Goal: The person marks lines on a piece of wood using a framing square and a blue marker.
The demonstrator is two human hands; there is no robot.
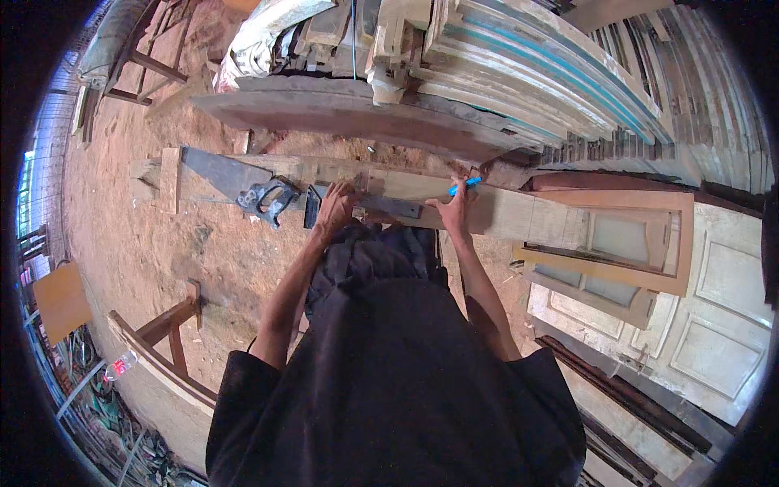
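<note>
Before me a long wooden board [511, 213] lies crosswise over my lap. My left hand [336, 206] rests on the dark, flat blade of what looks like a try square [395, 206], close to its black stock [312, 207]. Just right of the blade's end, my right hand [453, 204] holds a blue pen or marker [465, 185], with the thumb spread towards the blade. Farther left, a handsaw [228, 176] with a dark handle lies on the wood, its blade tip beside a short wooden crosspiece [171, 181].
Stacked timber [523, 73] and a dark slab [341, 112] stand beyond the board. Wooden door or window frames [684, 243] and a white panelled door [718, 310] lie at right. A wooden trestle [164, 322] and a plastic bottle [122, 365] are at lower left.
</note>
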